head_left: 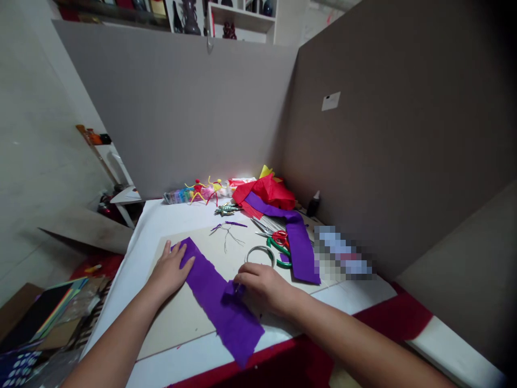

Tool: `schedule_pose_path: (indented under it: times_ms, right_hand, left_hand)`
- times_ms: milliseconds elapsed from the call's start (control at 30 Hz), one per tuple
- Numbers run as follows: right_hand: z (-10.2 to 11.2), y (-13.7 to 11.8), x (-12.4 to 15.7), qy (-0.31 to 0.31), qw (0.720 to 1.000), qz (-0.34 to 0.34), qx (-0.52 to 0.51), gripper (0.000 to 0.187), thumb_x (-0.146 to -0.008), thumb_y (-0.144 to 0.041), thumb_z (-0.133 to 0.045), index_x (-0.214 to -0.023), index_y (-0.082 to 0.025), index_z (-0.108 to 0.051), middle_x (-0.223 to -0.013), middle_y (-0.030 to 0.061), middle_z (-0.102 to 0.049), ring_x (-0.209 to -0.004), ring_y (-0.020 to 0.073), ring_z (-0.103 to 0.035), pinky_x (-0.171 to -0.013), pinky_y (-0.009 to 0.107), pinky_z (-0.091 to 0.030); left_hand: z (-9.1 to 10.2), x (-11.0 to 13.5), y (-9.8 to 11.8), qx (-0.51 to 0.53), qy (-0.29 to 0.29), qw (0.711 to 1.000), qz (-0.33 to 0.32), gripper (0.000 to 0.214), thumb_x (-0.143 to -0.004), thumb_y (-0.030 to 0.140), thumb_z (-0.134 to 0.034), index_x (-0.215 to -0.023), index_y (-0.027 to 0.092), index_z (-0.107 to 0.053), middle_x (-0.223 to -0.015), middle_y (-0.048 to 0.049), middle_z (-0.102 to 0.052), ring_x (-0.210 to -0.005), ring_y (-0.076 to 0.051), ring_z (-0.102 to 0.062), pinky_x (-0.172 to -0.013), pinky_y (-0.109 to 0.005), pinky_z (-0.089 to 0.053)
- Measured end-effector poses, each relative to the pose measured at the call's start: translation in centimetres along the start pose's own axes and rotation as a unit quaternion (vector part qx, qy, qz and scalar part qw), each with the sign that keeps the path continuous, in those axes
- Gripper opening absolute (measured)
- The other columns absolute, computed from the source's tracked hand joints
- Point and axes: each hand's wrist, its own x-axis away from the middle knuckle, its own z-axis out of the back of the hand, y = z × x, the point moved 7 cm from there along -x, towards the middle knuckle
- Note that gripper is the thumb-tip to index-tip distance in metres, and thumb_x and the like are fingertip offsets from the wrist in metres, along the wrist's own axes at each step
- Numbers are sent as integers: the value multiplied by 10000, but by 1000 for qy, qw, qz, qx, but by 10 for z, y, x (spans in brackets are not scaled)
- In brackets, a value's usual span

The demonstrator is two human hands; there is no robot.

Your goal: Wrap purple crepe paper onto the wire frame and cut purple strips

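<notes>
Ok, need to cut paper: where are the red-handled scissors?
The red-handled scissors lie beyond the right hand in the head view, just above the green-handled pliers and left of the purple paper strip.

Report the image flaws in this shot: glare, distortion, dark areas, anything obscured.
In the head view, glare washes out the white paper at the table's back; a pixelated patch hides what lies there; the wide lens slants the grey partition; the top right corner falls dark.
</notes>
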Motion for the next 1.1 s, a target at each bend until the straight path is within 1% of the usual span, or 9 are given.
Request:
schedule_pose_path:
  times_ms: [133,267,400,467,533,633,800,967,1100]
  right_hand:
    - [13,9,-1,70,996,-34,-43,325,-727,29,-458,-905,-173,-640,-895,44,-606,-807,108,-588,-701,195,-475]
    - [38,29,4,147,984,-94,-44,282,-755,11,-445,-835,-172,-645,-818,34,-624,-767,116,-609,-672,213,-497]
    - [74,59,27,213,963,-163,7,264,-781,-35,-432,-870,-174,-638,-872,62,-626,-823,161,-608,-709,283,-501]
    - [86,72,41,221,957,-184,44,273,-790,-50,-427,-900,-177,-642,-925,77,-617,-870,183,-596,-763,324,-486]
    - [91,78,50,203,957,-192,77,301,-802,-56,-404,-943,-175,-642,-976,94,-605,-897,193,-588,-791,342,-477]
    - [80,76,54,128,970,-179,106,339,-787,-38,-402,-974,-171,-651,-1036,102,-610,-915,186,-591,-803,320,-480]
    - [61,63,47,14,981,-145,129,369,-704,3,-470,-938,-194,-676,-916,57,-678,-968,191,-568,-862,316,-452]
    - [67,61,45,4,978,-145,153,403,-731,2,-450,-1009,-206,-653,-1011,71,-667,-1077,223,-509,-913,397,-411]
    - [69,47,47,38,976,-142,159,371,-783,-29,-410,-1079,-141,-604,-1223,160,-547,-1177,275,-437,-947,500,-368]
  left_hand:
    - [1,1,1,-2,-6,1000,4,656,-854,458,-340,-1361,44,-372,-1450,-151,-315,-1374,-328,-6,-1099,-428,-209]
    - [0,1,0,-2,-7,1000,5,659,-855,469,-331,-1365,52,-368,-1450,-161,-311,-1373,-338,-19,-1086,-444,-229]
    - [-2,0,-1,-2,-4,1000,2,663,-855,469,-329,-1369,51,-359,-1451,-166,-306,-1372,-346,-22,-1083,-451,-227]
    - [-3,0,-1,-2,-3,1000,0,666,-853,465,-332,-1369,44,-356,-1449,-168,-309,-1372,-344,-27,-1087,-443,-220]
    - [-3,-1,-2,-2,-3,1000,-1,668,-851,461,-336,-1367,38,-357,-1447,-170,-313,-1372,-343,-32,-1091,-437,-213]
    - [-4,-2,-2,-1,-3,1000,2,670,-849,460,-336,-1365,34,-360,-1446,-174,-313,-1371,-347,-31,-1090,-443,-211]
    - [-6,-2,-4,0,2,1000,2,673,-851,477,-328,-1374,55,-351,-1453,-153,-307,-1374,-333,-34,-1091,-439,-212]
    - [-6,-2,-5,-1,2,1000,2,680,-849,483,-335,-1375,52,-348,-1453,-155,-308,-1374,-333,-29,-1092,-438,-214]
    - [-6,-2,-4,1,-2,1000,3,674,-856,477,-330,-1375,47,-345,-1453,-163,-304,-1374,-334,-25,-1100,-437,-197]
